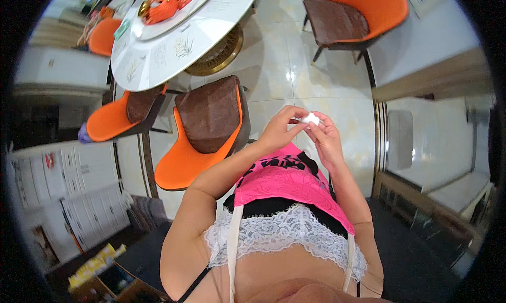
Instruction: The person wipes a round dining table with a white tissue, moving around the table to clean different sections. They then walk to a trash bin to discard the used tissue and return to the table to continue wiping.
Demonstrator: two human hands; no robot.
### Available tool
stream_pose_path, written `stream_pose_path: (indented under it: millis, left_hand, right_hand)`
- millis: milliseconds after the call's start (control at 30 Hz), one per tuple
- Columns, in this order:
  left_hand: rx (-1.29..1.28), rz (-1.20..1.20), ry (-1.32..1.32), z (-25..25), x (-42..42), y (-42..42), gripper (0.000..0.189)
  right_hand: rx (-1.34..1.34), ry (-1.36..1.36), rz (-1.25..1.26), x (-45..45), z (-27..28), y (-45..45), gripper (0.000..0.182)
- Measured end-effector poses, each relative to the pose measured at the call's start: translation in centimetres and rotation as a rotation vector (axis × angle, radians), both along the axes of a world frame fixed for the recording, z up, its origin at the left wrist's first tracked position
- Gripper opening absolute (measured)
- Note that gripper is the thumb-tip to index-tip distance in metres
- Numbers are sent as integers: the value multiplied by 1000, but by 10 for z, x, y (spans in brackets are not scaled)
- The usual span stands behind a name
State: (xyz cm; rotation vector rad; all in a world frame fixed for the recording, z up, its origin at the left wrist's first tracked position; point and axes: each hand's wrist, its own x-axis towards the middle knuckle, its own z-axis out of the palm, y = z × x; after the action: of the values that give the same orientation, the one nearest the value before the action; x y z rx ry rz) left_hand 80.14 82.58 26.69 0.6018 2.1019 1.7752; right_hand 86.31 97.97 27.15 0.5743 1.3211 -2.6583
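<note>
A small white object (310, 118) is held between the fingertips of both hands, in front of my body and above the tiled floor. What it is, I cannot tell. My left hand (282, 125) comes from the left, its thumb and forefinger pinching the object's left side. My right hand (326, 139) has its thumb and fingers on the right side of it. Just below the hands is a pink apron (284, 180) with black print, worn over a top with white lace (272, 231).
A round white table (158, 65) with a raised turntable and red and gold items stands at the upper left. An orange and brown chair (209, 125) is close to my left arm. Another such chair (336, 20) stands by the wall at the upper right.
</note>
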Motion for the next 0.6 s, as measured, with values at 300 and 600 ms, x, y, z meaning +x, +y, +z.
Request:
stream_pose_path:
  millis: [300, 600]
  left_hand:
    - [-13, 368, -128, -82, -157, -46, 31]
    - [-509, 883, 72, -164, -391, -198, 23]
  right_hand:
    - [260, 76, 420, -227, -81, -31, 41]
    - [1456, 727, 379, -615, -149, -88, 27]
